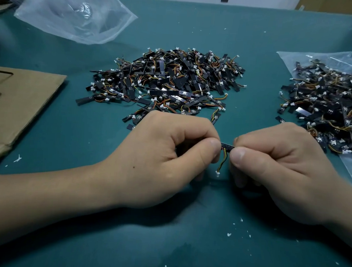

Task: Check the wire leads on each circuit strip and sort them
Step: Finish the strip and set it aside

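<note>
black and narrow, the circuit strip (227, 145) is held between the two grips, low over the near middle of the worktop (165, 245), with only a short stretch of it showing. the left grip (162, 153) pinches one end between thumb and curled forefinger. the right grip (279, 165) pinches the other end the same way, so the two thumb tips almost face each other across the gap. the rest of the fingers on both grips are curled under. from the exposed part of the strip the wire leads (223, 158), red, yellow and dark, hang down between the thumbs and end in a small white connector (218, 172). both forearms lie bare across the teal cover of the worktop. just beyond the knuckles spreads a big loose pile of strips (169, 82), black pieces tangled with coloured leads and white plugs, its nearest stragglers close to the left grip. to the right a second heap of strips (325, 100) lies on a clear plastic bag (297, 56), its near edge beside the right grip. a crumpled clear bag (75, 15) sits at the far left, well apart from the piles, and a flat piece of brown cardboard (20, 96) covers the left edge. small white flecks (229, 234) are scattered over the near part of the cover.
</note>
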A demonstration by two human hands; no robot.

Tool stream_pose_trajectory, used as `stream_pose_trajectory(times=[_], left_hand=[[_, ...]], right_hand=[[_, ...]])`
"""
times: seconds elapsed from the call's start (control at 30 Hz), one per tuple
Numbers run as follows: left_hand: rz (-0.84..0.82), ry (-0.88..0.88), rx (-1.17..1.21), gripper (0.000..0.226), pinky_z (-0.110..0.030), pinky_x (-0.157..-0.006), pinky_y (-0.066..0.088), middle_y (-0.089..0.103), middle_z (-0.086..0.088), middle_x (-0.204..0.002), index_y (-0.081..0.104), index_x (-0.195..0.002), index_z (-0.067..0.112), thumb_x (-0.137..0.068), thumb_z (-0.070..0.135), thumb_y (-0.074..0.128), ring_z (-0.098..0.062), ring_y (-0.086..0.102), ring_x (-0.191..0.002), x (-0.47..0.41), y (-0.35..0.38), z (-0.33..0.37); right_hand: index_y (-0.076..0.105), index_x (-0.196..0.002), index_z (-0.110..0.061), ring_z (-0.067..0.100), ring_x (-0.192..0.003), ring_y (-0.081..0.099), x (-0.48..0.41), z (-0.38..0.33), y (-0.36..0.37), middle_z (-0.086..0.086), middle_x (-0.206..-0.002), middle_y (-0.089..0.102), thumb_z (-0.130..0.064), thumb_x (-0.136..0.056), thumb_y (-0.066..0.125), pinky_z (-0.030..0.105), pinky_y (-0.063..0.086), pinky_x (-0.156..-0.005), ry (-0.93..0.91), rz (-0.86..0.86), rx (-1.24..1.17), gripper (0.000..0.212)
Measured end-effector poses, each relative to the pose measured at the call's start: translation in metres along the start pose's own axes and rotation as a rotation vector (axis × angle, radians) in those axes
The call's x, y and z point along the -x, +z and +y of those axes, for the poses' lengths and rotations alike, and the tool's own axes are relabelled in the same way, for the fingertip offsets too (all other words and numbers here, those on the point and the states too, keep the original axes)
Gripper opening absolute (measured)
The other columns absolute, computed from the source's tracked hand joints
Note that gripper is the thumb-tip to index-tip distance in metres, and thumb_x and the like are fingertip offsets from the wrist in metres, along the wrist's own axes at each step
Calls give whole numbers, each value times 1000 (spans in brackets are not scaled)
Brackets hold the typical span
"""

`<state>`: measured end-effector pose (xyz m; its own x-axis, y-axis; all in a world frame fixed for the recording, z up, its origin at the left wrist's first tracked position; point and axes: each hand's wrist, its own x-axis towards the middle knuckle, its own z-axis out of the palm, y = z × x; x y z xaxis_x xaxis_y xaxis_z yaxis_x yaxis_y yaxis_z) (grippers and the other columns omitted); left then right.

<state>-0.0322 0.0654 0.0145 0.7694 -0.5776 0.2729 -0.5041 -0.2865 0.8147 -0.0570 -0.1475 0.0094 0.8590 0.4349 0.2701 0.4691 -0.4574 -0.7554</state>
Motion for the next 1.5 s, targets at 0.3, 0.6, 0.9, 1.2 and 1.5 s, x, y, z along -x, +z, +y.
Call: stream_pose_trajectory(times=[0.3,0.6,0.9,1.2,1.5], left_hand=[[-57,33,-30,19,-18,-54,42,62,7,-59,68,-86,19,-101,21,56,-10,60,-54,1,0,-3],[201,108,-453,43,-40,-101,28,53,23,-134,56,-130,30,-87,33,57,-12,42,-129,6,3,-2],[-107,-67,-795,54,-48,-111,17,42,19,-152,49,-141,35,-91,54,43,-19,26,-147,2,7,-5],[-78,-3,-799,42,-46,-105,22,53,26,-137,60,-128,33,-93,52,43,-13,39,-131,3,6,-5],[120,84,-706,6,-40,-81,20,64,22,-86,68,-93,38,-93,33,65,-14,49,-90,1,9,-9]], right_hand=[[42,-51,-14,17,-42,33,1,4,-4,3,-46,36,-30,-94,49,32,28,-43,7,-88,-88,47],[58,-116,-26,10,-46,42,2,3,4,6,-62,46,-20,-105,42,15,29,-45,-128,542,-328,20],[71,-100,-17,7,-44,46,6,3,6,2,-55,53,-18,-102,49,12,34,-49,-82,362,-107,22],[73,-97,-26,16,-45,51,5,1,7,0,-55,57,-27,-99,53,25,39,-45,-32,280,23,20],[70,-96,-29,8,-57,48,-2,10,5,-4,-73,60,-24,-91,64,12,38,-57,152,382,74,10]])
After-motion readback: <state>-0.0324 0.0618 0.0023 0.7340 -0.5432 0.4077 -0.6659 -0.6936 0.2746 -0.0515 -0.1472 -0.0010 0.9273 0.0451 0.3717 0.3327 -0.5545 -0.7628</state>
